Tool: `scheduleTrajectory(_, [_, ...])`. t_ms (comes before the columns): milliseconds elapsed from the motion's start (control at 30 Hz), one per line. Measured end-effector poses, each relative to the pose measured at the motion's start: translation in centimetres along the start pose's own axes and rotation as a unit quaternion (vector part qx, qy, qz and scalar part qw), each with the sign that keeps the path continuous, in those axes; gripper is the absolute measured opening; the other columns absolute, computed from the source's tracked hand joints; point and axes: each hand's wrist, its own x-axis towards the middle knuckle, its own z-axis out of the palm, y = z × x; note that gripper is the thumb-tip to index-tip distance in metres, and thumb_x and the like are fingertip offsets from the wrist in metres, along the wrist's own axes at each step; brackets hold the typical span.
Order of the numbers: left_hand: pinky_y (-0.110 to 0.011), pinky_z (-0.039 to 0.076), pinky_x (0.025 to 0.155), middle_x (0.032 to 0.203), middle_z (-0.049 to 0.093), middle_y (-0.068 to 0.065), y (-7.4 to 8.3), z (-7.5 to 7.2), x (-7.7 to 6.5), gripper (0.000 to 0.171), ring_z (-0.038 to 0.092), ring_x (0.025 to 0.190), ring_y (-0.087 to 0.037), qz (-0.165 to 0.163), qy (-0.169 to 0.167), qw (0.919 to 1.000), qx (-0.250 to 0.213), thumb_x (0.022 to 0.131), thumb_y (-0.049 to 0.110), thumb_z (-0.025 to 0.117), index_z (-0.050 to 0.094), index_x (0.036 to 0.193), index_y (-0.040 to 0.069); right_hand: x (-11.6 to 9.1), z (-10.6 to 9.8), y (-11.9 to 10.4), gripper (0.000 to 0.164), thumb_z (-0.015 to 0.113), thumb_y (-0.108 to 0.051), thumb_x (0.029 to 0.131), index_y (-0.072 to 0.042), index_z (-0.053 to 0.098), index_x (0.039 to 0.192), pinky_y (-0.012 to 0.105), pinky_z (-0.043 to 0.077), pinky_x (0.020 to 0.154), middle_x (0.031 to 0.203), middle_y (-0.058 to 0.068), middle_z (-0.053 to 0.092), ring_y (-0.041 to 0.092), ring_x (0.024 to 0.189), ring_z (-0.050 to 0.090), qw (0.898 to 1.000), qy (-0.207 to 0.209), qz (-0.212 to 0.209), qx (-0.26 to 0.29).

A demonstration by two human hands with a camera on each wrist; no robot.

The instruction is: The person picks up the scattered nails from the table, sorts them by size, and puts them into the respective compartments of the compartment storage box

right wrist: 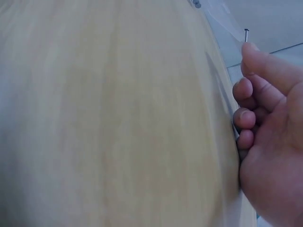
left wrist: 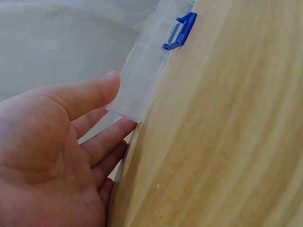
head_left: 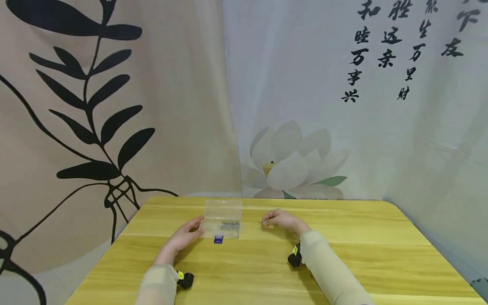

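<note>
My right hand pinches a small thin nail between thumb and forefinger, with its flat head pointing up in the right wrist view. The other fingers are curled into the palm, and the hand is over the table to the right of the box. A clear plastic box stands with its lid raised at the back and a blue latch at the front. Dark thin nails lie in its back right part. My left hand rests thumb and extended fingertips against the box's left end.
The box and both hands are toward the far side of the wooden table. A printed cloth hangs behind the table's far edge. Black wrist cameras are strapped on both sleeves, just above the tabletop.
</note>
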Motion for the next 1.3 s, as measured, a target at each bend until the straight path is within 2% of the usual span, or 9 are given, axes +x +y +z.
scheduleTrajectory(400, [-0.063, 0.025, 0.107, 0.147, 0.037, -0.029, 0.3, -0.2, 0.0, 0.056, 0.032, 0.135, -0.046, 0.001, -0.001, 1.0000, 0.005, 0.099, 0.019, 0.057, 0.036, 0.150, 0.008, 0.0, 0.1, 0.1, 0.021, 0.061, -0.016, 0.096, 0.002, 0.067, 0.105, 0.036, 0.042, 0.087, 0.099, 0.003, 0.067, 0.016, 0.093, 0.058, 1.000, 0.009, 0.001, 0.018])
scheduleTrajectory(633, [-0.062, 0.025, 0.107, 0.146, 0.037, -0.029, 0.1, -0.2, 0.1, 0.056, 0.032, 0.135, -0.046, 0.003, 0.002, 1.0000, 0.003, 0.099, 0.018, 0.057, 0.036, 0.150, 0.007, 0.1, -0.1, -0.3, 0.022, 0.060, -0.015, 0.096, 0.004, 0.066, 0.105, 0.036, 0.042, 0.087, 0.100, 0.005, 0.067, 0.015, 0.094, 0.058, 1.000, -0.004, -0.011, 0.015])
scheduleTrajectory(867, [-0.061, 0.024, 0.108, 0.146, 0.037, -0.029, 0.0, -0.3, 0.2, 0.056, 0.032, 0.136, -0.045, 0.006, 0.000, 1.0000, 0.004, 0.099, 0.017, 0.057, 0.036, 0.150, 0.007, 0.5, -0.1, -0.4, 0.021, 0.060, -0.017, 0.096, 0.001, 0.067, 0.105, 0.036, 0.042, 0.087, 0.099, 0.003, 0.066, 0.015, 0.093, 0.056, 1.000, -0.002, 0.011, 0.005])
scheduleTrajectory(1133, [-0.061, 0.026, 0.107, 0.146, 0.037, -0.029, 0.0, -0.1, 0.2, 0.056, 0.032, 0.135, -0.045, 0.005, -0.002, 1.0000, 0.007, 0.099, 0.019, 0.057, 0.036, 0.150, 0.008, 1.0, 0.3, -2.3, 0.021, 0.060, -0.014, 0.095, 0.005, 0.067, 0.101, 0.031, 0.041, 0.072, 0.092, 0.009, 0.065, 0.016, 0.078, 0.050, 1.000, -0.003, 0.015, -0.021])
scheduleTrajectory(1300, [-0.061, 0.026, 0.107, 0.146, 0.038, -0.029, -0.2, 0.1, 0.2, 0.056, 0.033, 0.135, -0.046, 0.001, 0.001, 1.0000, 0.005, 0.099, 0.018, 0.058, 0.037, 0.150, 0.008, 1.7, 1.5, -4.0, 0.020, 0.060, -0.013, 0.094, 0.005, 0.067, 0.101, 0.028, 0.042, 0.071, 0.091, 0.005, 0.065, 0.013, 0.076, 0.049, 0.999, -0.004, -0.002, -0.054])
